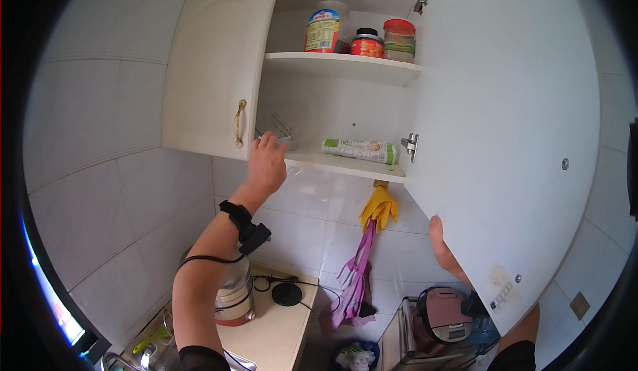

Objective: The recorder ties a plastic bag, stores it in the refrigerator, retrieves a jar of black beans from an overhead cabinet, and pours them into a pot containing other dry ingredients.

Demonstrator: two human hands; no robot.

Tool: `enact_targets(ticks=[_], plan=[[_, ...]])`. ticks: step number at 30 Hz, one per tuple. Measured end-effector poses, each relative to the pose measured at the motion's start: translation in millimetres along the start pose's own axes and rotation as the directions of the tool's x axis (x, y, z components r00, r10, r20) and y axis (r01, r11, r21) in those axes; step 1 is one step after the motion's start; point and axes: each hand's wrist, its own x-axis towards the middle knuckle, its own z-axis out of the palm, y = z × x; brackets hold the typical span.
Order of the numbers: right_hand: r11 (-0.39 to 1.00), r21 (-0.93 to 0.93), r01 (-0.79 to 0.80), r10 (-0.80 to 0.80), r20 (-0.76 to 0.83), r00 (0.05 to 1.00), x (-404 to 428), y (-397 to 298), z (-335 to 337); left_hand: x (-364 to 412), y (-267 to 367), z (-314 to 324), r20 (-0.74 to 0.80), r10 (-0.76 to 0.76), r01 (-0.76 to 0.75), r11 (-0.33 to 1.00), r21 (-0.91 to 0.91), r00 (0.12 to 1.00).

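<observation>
My left hand (267, 164) reaches to the lower shelf (339, 164) of a wall cabinet, its fingers at a clear item with thin wire-like bars (281, 129); whether they grip it cannot be told. On the same shelf, to the right, lies a white and green plastic-wrapped packet (359, 150). My right hand (436, 231) is at the lower edge of the swung-out cabinet door (498, 121), thumb on the edge, the other fingers hidden behind it. The upper shelf holds a large labelled plastic jar (323, 29), a small red jar with a black lid (367, 44) and a red-lidded jar (399, 39).
A closed cabinet door (214, 72) stands at left. Below hang a yellow cloth (380, 206) and a purple apron-like cloth (351, 296). A counter (274, 321) bears a large jar (233, 291) and a black round base (286, 294). A rice cooker (442, 313) sits lower right.
</observation>
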Motion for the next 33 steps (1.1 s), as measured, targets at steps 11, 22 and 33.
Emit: enact_targets(ticks=[11, 22, 33], plan=[[0.657, 0.485, -0.577, 0.547, 0.22, 0.808, 0.4, -27.2, 5.4, 17.0, -63.8, -7.5, 0.153, -0.097, 0.011, 0.875, 0.484, 0.984], [-0.534, 0.641, -0.551, 0.497, 0.766, 0.408, 8.6, -177.4, 43.4, 13.0, -70.8, -26.6, 0.259, 0.074, -0.214, 0.791, 0.572, 0.963], [-0.652, 0.673, -0.349, 0.267, 0.634, 0.726, 151.1, -196.6, 100.2, -11.8, -74.0, -94.1, 0.168, 0.142, -0.203, 0.875, 0.439, 0.976]])
